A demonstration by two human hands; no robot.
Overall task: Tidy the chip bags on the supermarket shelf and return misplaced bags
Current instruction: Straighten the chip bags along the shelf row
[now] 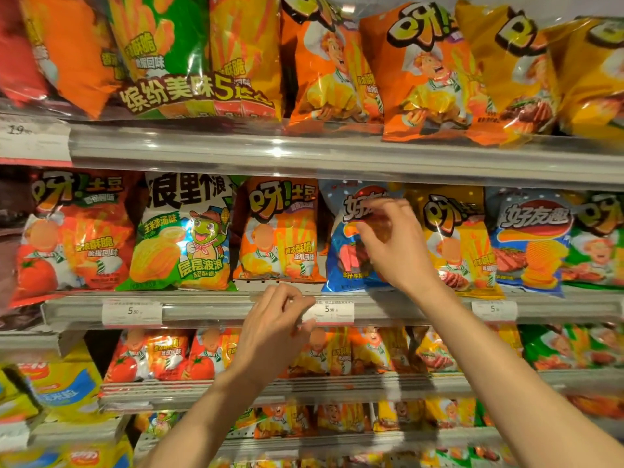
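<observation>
The middle shelf holds a row of upright chip bags. My right hand is raised in front of a blue chip bag, with thumb and curled fingers pinching its front near the top. That bag stands between an orange bag and a yellow bag. A second blue bag of the same kind stands further right. My left hand hovers lower, at the shelf's front rail, its fingers loosely curled and holding nothing, beside a price tag.
A green-and-white bag and a red tomato bag stand at the left of the same shelf. Large orange and yellow bags fill the shelf above. Lower shelves hold several small bags.
</observation>
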